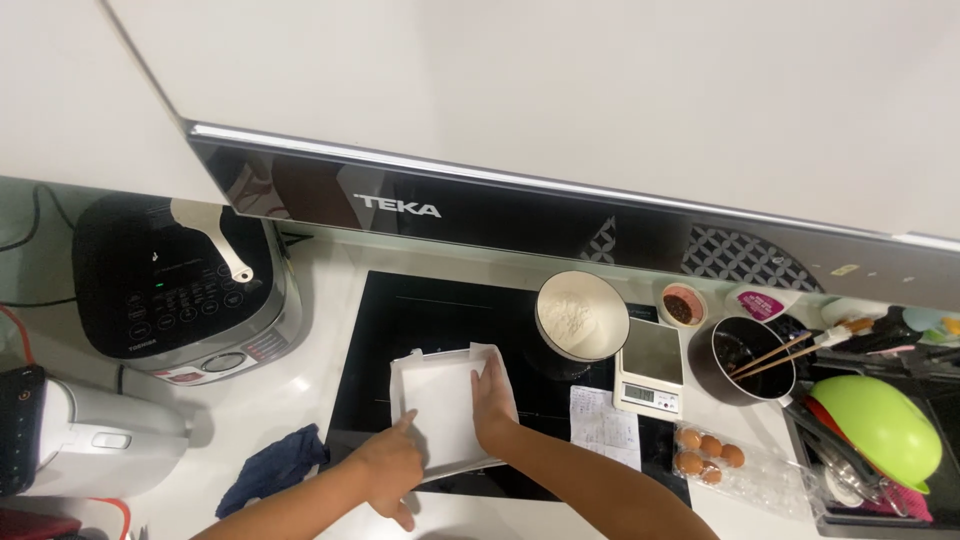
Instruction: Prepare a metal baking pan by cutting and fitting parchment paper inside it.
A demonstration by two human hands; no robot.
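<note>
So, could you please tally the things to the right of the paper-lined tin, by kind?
Bowls: 3 – white flour bowl, small bowl, green bowl
Kitchen scales: 1
Dark pots: 1
Chopsticks: 2
Eggs: 5
Paper notes: 1
Total: 13

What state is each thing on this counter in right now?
Square tin: lined with white paper, both hands on it.
Left hand: fingers on the tin's near-left edge.
Right hand: flat inside the tin.
White bowl: holds flour.
Dark pot: chopsticks inside.
Scale: display on.
</note>
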